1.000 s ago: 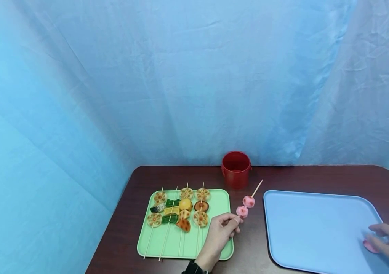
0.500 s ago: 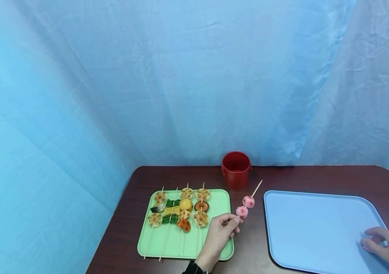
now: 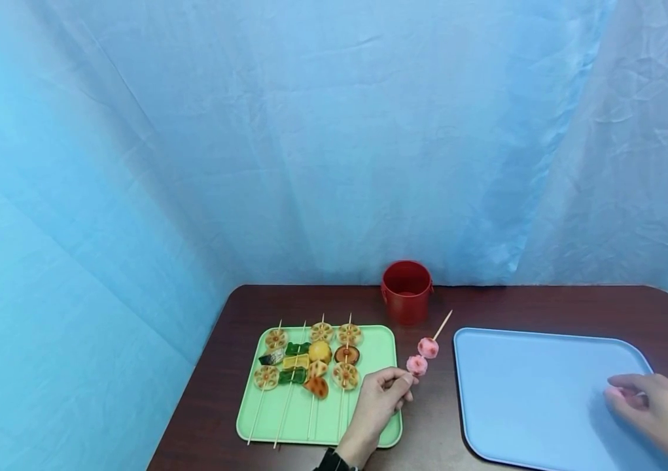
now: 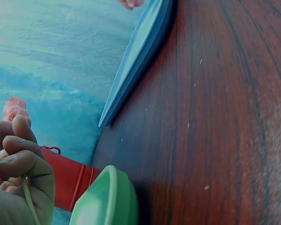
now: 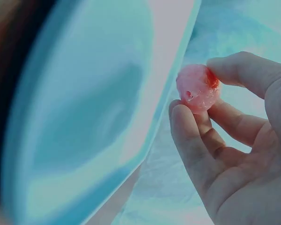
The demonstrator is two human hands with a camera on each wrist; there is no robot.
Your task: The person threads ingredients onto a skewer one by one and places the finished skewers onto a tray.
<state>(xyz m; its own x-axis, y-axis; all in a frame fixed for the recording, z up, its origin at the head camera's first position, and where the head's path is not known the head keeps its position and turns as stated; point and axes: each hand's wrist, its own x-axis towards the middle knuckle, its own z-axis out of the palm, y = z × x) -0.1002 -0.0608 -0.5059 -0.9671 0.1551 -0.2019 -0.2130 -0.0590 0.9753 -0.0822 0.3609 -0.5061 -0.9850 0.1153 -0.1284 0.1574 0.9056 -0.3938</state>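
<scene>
My left hand [image 3: 377, 402] grips a wooden skewer [image 3: 443, 324] just below two pink balls [image 3: 417, 366] threaded on it; the bare tip points up and away. In the left wrist view the skewer's lower end [image 4: 29, 200] runs through the curled fingers. Over the right part of the blue tray [image 3: 522, 392] is my right hand [image 3: 654, 409]. Its thumb and fingers pinch a loose pink ball [image 5: 197, 88] with reddish spots, plain in the right wrist view and mostly hidden by the fingers in the head view.
A green tray [image 3: 375, 340] at the left carries several finished skewers, with lotus slices [image 3: 345, 376], green and yellow pieces and a mushroom slice [image 3: 347, 354]. Behind it stands a red bucket [image 3: 406, 291]. Blue cloth [image 3: 334, 144] hangs along the table's [image 3: 510, 304] back edge.
My right hand has picked the pink ball up off the blue tray and moved left with it. The left hand and its skewer have stayed almost still.
</scene>
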